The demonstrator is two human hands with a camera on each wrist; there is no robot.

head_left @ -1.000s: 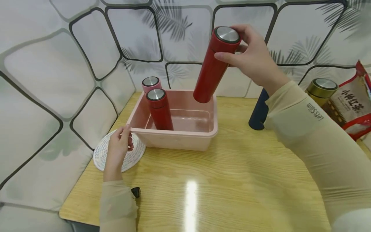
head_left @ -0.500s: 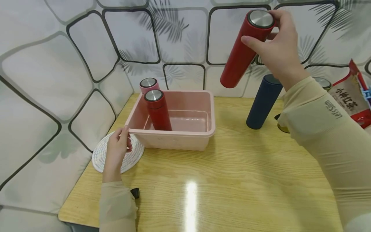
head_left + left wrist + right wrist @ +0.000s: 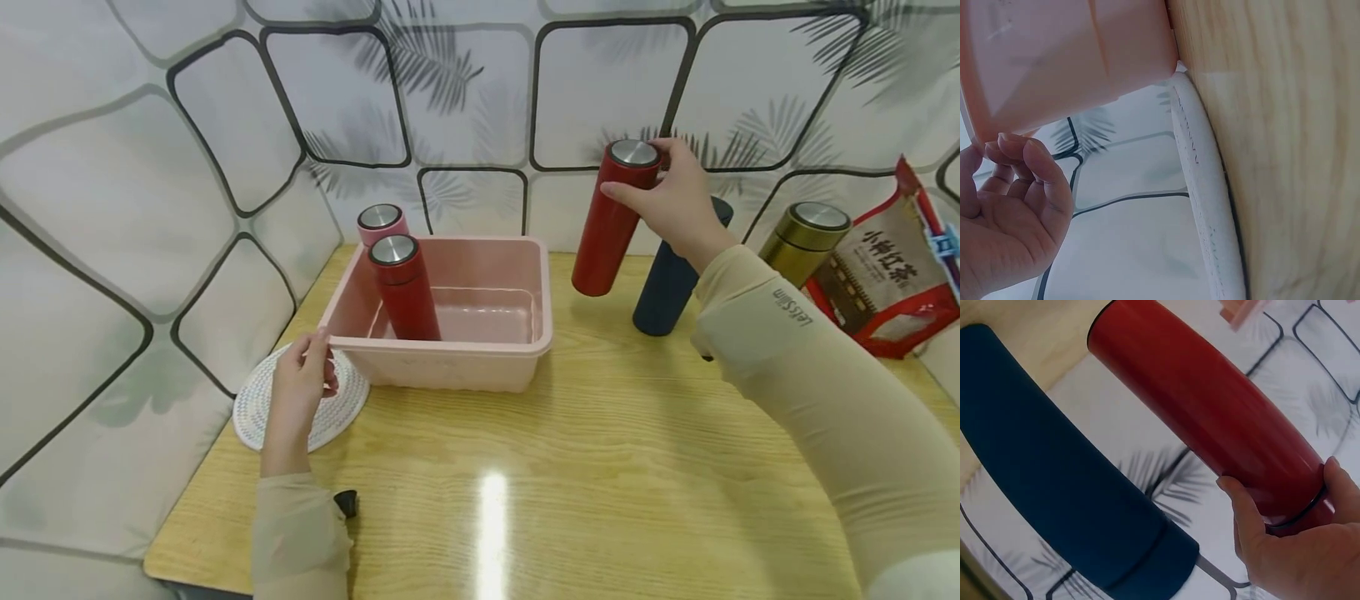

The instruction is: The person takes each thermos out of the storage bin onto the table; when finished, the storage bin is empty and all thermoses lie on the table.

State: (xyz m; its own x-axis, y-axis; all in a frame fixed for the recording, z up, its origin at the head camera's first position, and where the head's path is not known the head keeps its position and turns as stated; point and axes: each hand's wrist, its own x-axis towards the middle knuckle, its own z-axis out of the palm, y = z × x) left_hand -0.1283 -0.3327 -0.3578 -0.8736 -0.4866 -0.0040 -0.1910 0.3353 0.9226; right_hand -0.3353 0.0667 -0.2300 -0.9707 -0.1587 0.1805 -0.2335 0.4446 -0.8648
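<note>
My right hand [image 3: 678, 200] grips a tall red thermos [image 3: 611, 225] near its silver-topped lid. The thermos leans slightly, its base close over the table right of the pink plastic bin [image 3: 442, 367]. In the right wrist view, thumb and fingers wrap the red thermos [image 3: 1216, 412] by the lid seam, beside a dark blue thermos [image 3: 1066, 462]. My left hand [image 3: 296, 383] pinches the bin's front left corner at the rim; the left wrist view shows its fingertips on the bin [image 3: 1041, 62]. Inside the bin stand a shorter red thermos [image 3: 411, 296] and a pink thermos [image 3: 381, 218], partly hidden.
A gold thermos [image 3: 798, 246] and a red and brown tea bag [image 3: 885, 275] stand at the right, partly behind the right sleeve. A round woven mat [image 3: 341, 404] lies under the left hand. A patterned padded wall [image 3: 465, 100] borders the table [image 3: 600, 467].
My right hand first lifted the red thermos up and right, away from over the bin, then lowered it beside the blue thermos. The left hand has stayed on the bin's corner.
</note>
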